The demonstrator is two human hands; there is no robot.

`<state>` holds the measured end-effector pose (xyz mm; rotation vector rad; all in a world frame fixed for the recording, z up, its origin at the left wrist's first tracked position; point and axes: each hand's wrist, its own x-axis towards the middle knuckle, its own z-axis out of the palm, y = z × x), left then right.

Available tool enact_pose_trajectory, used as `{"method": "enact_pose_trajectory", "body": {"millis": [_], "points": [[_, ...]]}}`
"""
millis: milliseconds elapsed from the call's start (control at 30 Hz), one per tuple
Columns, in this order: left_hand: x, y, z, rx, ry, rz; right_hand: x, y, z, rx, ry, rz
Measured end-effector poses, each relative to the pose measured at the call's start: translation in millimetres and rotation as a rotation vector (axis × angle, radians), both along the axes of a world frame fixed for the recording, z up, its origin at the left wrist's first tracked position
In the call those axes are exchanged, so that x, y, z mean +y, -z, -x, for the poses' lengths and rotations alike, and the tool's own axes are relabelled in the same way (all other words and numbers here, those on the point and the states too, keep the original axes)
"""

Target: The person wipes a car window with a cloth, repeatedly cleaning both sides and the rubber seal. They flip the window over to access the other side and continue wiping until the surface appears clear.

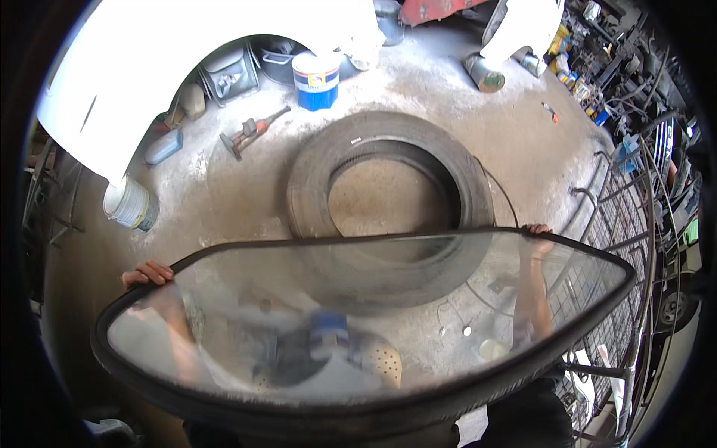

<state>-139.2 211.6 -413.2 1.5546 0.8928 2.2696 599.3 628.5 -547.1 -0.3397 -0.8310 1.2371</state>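
Note:
I hold a large curved vehicle window pane [366, 306], edged all round with a black rubber seal [351, 414]. It lies tilted across the lower half of the view, its far edge higher. My left hand [149, 275] has its fingers curled over the seal at the far left corner. Toward the far right corner, my right hand [538, 229] wraps its fingers over the same seal. Both forearms show dimly through the glass. Just past the pane's far edge a black tyre [310, 175] lies flat on the floor, partly seen through the glass.
White car body panels [142, 67] rest at the far left. A blue and white bucket [317, 86], a red-and-dark tool [252, 133] and a dusty white bucket [128, 203] stand or lie nearby. At right are a wire mesh rack [616, 201] and piled parts [635, 60].

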Motion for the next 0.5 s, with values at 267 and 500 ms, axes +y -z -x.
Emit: {"method": "enact_pose_trajectory", "body": {"millis": [267,500], "points": [[-5.9,9.0,25.3,0.346,0.221,0.001,-45.6,-47.4,24.7,-0.102,-0.100,0.243],[-12.5,47.9,7.1,-0.026,-0.166,0.065,-119.3,-110.1,22.4,-0.025,-0.680,0.603]]}}
